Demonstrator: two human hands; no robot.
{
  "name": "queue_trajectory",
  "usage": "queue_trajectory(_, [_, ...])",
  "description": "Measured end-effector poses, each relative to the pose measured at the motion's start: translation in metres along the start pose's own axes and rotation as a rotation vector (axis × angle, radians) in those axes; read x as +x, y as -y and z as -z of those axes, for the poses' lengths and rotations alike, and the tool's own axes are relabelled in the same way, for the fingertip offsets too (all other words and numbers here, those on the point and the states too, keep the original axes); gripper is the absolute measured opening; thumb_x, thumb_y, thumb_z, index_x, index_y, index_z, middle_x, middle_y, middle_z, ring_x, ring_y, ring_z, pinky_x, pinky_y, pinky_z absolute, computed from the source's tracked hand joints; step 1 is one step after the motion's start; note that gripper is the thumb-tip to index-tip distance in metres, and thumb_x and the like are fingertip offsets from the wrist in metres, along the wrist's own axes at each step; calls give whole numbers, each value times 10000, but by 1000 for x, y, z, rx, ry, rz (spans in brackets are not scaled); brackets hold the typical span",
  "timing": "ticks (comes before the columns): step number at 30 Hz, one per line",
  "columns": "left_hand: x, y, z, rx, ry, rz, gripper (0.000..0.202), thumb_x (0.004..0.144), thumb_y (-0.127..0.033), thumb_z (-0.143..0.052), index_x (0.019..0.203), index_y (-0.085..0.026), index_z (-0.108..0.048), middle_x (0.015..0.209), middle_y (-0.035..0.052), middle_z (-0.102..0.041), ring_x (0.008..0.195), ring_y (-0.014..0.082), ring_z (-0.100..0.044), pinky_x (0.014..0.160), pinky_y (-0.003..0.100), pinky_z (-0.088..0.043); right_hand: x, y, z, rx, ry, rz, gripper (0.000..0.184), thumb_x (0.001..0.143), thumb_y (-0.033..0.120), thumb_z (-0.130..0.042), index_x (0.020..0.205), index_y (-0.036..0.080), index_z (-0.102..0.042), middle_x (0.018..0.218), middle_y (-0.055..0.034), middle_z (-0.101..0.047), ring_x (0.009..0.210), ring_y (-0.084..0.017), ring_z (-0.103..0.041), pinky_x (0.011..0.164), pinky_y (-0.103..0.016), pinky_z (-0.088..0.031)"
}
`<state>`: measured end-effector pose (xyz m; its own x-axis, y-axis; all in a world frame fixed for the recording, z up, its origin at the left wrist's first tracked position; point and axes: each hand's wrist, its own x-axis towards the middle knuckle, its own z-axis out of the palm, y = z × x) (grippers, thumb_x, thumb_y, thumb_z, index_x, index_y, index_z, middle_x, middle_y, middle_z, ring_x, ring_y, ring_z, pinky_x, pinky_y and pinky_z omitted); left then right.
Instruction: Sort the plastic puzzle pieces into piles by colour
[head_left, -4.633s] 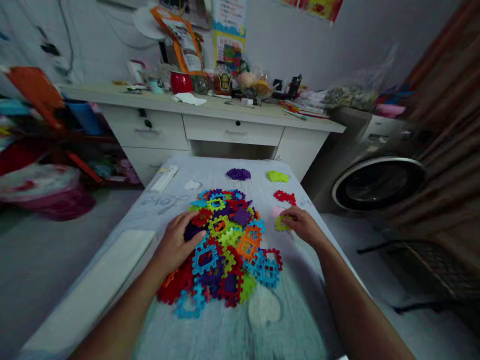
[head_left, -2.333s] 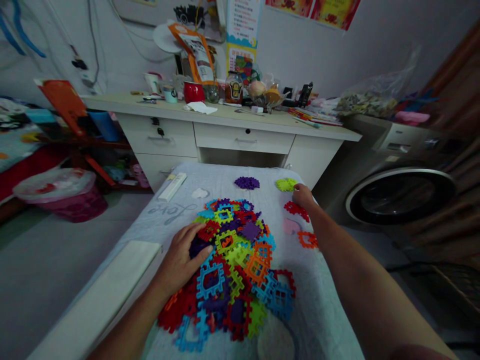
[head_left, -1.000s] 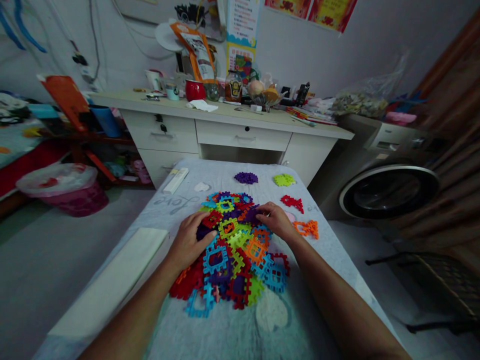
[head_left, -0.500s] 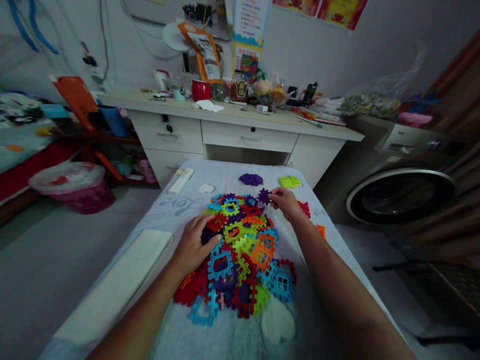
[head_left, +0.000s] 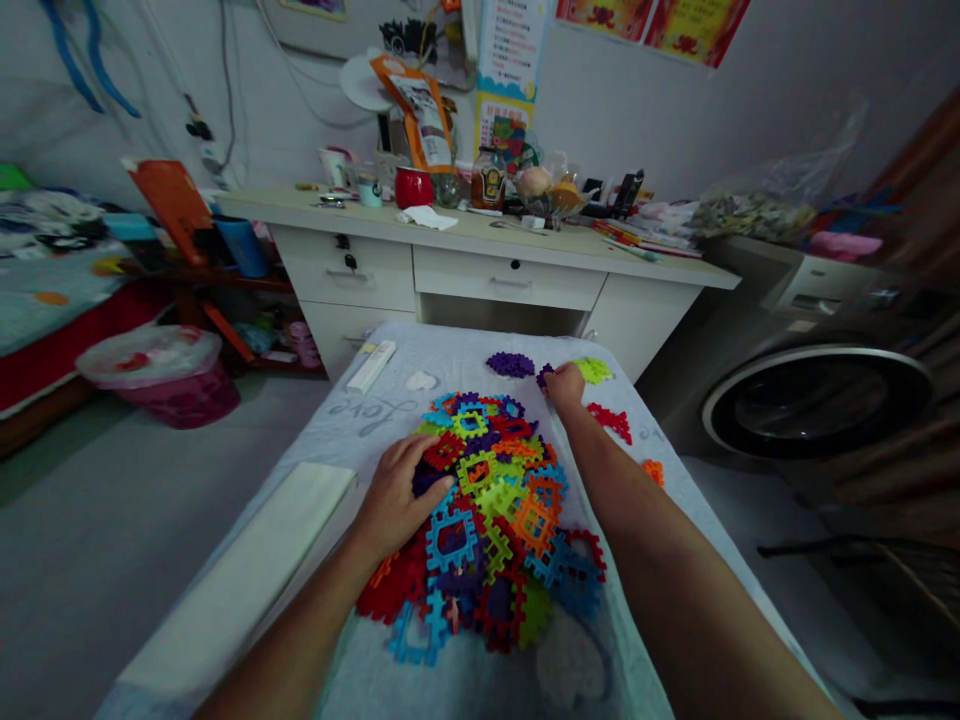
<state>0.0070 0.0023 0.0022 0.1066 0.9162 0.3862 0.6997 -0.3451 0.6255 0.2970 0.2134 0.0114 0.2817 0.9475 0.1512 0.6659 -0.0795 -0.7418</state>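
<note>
A heap of notched plastic building pieces [head_left: 480, 500] in blue, red, green, orange and purple covers the middle of the table. My left hand [head_left: 401, 490] rests on the heap's left side, thumb and fingers apart. My right hand [head_left: 564, 384] pinches a purple building piece [head_left: 546, 375] beyond the heap, partly hidden by the fingers. Left of it lies a group of purple pieces [head_left: 511, 365]. Just behind the right hand is a group of lime-green pieces [head_left: 594, 371]. Red pieces [head_left: 611, 422] and orange pieces [head_left: 653, 472] lie along the right side.
A long white box [head_left: 244, 575] lies along the table's left edge, with a small white strip [head_left: 372, 367] farther back. Behind stands a white desk [head_left: 495, 240] carrying jars and papers. To the right is a washing machine [head_left: 810, 340]; a pink bin [head_left: 161, 375] stands left.
My right hand has moved away from the heap with the purple piece, between the purple and green groups. My left hand stays on the heap. The view has shifted slightly.
</note>
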Motion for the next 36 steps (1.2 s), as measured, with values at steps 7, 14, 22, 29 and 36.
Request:
queue_trajectory(7, [0, -4, 2, -1, -7, 5, 470, 847, -455, -584, 1249, -213, -559, 1294, 103, -577, 1230, 276, -513, 1058, 487, -414, -6, -1, -14, -27, 87, 133, 202, 726, 168, -545, 877, 184, -677, 766, -5, -690, 730, -161, -647, 717, -273, -517])
queue_trajectory(14, [0, -2, 1, 7, -17, -4, 483, 844, -449, -586, 1266, -216, -552, 1303, 103, -572, 1232, 273, -514, 1060, 485, -417, -9, -5, -16, -100, 162, 283, 329, 719, 87, -499, 925, 196, -730, 1019, -47, -703, 1037, -190, -615, 955, -311, -454])
queue_trajectory(22, [0, -4, 2, 0, -9, 10, 472, 844, -447, -589, 1257, -221, -556, 1306, 99, -573, 1237, 275, -507, 1066, 493, -408, -9, -1, -30, -261, 207, 320, 349, 809, 214, -573, 1129, 277, -699, 1359, -56, -536, 1252, -267, -496, 1083, -436, -367])
queue_trajectory(29, [0, -4, 2, -5, 9, 10, 477, 852, -444, -585, 1271, -222, -537, 1314, 104, -562, 1242, 275, -496, 1067, 501, -396, -14, 14, -16, -248, 237, 365, 339, 806, 168, -579, 1127, 206, -683, 1312, -90, -582, 1244, -234, -506, 1072, -388, -380])
queue_trajectory(36, [0, -5, 2, -10, -2, 7, 469, 847, -435, -585, 1263, -222, -548, 1307, 102, -566, 1239, 275, -504, 1063, 496, -406, -41, 18, 2, -104, 421, 379, 294, 719, 221, -718, 1010, 189, -693, 982, -41, -699, 823, -160, -621, 798, -286, -490])
